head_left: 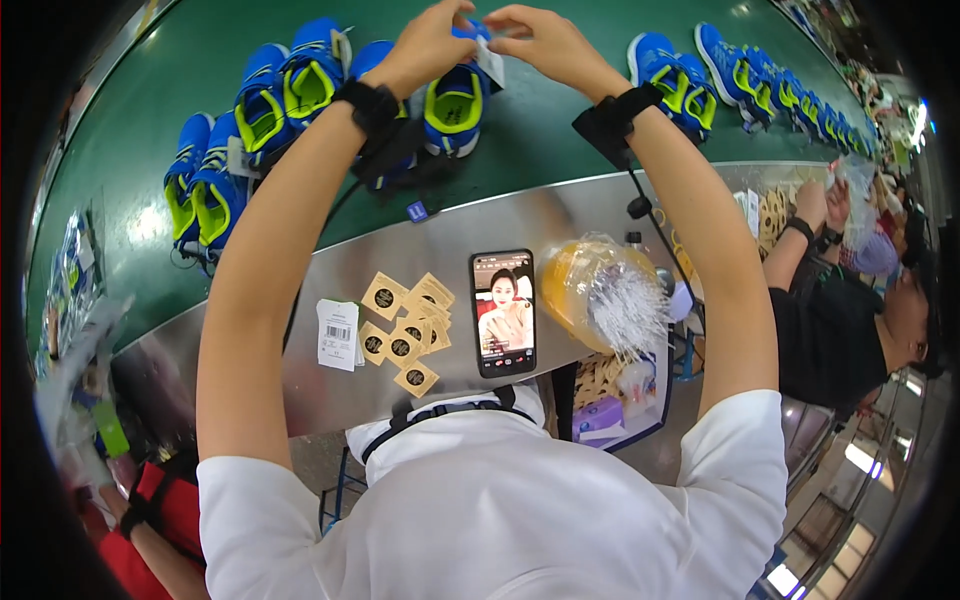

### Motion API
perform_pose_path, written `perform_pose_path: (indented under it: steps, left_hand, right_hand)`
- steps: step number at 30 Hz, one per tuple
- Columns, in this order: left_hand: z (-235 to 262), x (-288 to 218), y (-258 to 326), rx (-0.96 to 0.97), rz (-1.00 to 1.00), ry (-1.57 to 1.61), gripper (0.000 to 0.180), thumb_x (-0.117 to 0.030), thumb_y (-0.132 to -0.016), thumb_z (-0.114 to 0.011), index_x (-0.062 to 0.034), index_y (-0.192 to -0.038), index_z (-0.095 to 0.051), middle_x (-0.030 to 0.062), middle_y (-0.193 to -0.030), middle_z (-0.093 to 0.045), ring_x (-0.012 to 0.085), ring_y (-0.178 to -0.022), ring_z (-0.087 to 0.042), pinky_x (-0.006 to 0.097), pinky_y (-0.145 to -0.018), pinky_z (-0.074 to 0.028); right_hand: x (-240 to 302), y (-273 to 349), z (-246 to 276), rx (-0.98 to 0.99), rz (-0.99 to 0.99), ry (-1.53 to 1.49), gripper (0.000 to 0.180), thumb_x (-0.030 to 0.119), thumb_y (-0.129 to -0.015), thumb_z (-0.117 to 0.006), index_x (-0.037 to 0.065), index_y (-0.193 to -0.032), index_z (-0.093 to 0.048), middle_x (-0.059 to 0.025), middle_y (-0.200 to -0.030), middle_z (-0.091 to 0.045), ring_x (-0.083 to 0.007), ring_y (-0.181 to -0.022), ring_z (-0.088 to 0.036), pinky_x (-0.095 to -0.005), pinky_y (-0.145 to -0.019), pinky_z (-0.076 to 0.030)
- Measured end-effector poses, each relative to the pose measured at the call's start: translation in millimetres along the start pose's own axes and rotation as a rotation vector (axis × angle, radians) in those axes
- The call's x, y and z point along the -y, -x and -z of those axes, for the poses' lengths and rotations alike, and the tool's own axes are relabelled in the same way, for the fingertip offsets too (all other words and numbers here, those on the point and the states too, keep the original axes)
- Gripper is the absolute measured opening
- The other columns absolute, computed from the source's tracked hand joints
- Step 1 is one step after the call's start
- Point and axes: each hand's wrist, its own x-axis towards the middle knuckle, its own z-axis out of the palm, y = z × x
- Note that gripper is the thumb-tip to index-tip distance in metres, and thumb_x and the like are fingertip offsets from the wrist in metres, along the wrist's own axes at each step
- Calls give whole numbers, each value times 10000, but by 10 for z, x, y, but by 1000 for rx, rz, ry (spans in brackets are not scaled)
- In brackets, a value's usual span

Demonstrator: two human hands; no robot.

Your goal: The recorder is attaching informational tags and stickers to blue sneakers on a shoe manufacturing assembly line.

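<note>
Reaching to the table's far side, the left hand and right hand face each other, fingers curled and slightly apart; blur hides whether they pinch anything. Just below is a white tag at a blue-and-lime shoe, standing on the green table among similar shoes. Nearer the body, 1 lit phone lies between tan square packets and a bag of white strands.

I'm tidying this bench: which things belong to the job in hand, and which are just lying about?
Probably the job's:
- blue-and-lime sneaker near the left hand
- small white tag near the right hand
- stacked white card tags
- tan square pieces with round black marks
- bundled thin white strands

Likely just lying about:
- black rectangular smartphone, screen lit
- purple boxy package
</note>
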Motion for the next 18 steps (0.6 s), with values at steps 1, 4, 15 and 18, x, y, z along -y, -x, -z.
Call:
perform_pose_path:
  steps: [1,4,15,18]
  left_hand:
    - [-77,-117,61,-142,-236,-292,449,-82,-802,-630,-31,-1231,-506,155,-1168,-564,201,-935,-623,298,-799,-518]
    - [-184,-569,443,56,-359,-266,497,-91,-801,-612,-73,-1279,-475,117,-1285,-482,220,-1068,-553,331,-882,-461]
    - [-995,-1364,1443,572,-892,-427,874,-664,-749,-523,-88,-1383,-353,185,-1437,-297,373,-1331,-268,536,-1083,-180]
    - [-1261,-1515,1535,601,-1013,-331,860,-614,-726,-594,-120,-1388,-352,162,-1427,-324,355,-1316,-307,525,-1075,-224]
  right_hand:
    - [-22,79,88,-13,-27,10,243,189,-865,-622,52,-1066,-626,-48,-892,-657,-107,-812,-613,-248,-710,-491]
    - [195,472,515,20,131,-117,181,167,-892,-590,54,-1028,-549,-40,-764,-581,-53,-634,-544,-181,-504,-411]
    - [988,2907,1184,18,-499,68,209,125,-861,-568,-6,-1015,-621,-128,-870,-655,-198,-771,-634,-299,-698,-484]
    - [1119,3249,986,-8,-565,-35,216,70,-806,-617,-10,-1007,-617,-124,-867,-658,-201,-794,-642,-300,-725,-492]
